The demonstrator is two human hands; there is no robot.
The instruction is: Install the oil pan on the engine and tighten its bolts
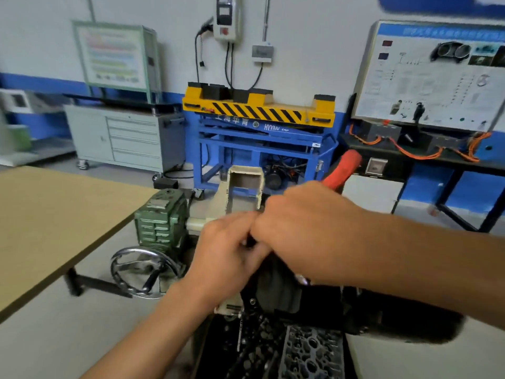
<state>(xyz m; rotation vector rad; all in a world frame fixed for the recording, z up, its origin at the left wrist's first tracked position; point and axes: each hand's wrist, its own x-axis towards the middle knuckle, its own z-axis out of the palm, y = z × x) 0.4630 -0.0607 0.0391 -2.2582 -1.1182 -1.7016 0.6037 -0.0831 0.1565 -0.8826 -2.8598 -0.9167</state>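
right hand (306, 231) grips red-handled tool (343, 166) | left hand (229, 258) touches it, fingers curled on dark part (250, 240) | both over dark engine (281, 294) | green gearbox (161, 220), handwheel (144, 272) left | table (54, 214) beyond

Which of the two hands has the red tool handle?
The right hand: the red tool handle sticks out beyond it. The left hand sits beside it, away from that handle.
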